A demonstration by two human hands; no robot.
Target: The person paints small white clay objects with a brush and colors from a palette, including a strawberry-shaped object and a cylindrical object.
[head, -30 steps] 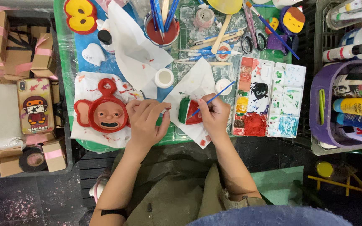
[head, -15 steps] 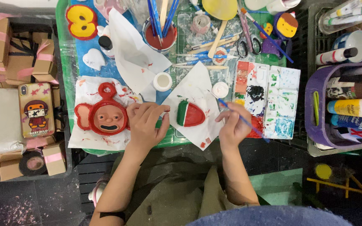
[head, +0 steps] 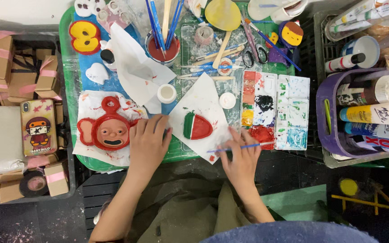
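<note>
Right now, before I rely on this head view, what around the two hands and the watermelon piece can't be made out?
- Brush tip: the paintbrush in the right hand ends over the palette; too small to tell whether it touches the red paint.
- Left hand: it covers the white paper's edge and whatever lies beneath.
- Underside of the watermelon piece: hidden in this top-down view.
- Purple basket: cut off by the right edge.

Before you: one watermelon-slice piece (head: 198,126), one red round-eared face figure (head: 109,131), one paint palette (head: 275,110), one red cup of brushes (head: 163,47), two small white pots (head: 166,93) (head: 227,100), one phone (head: 38,127).
</note>
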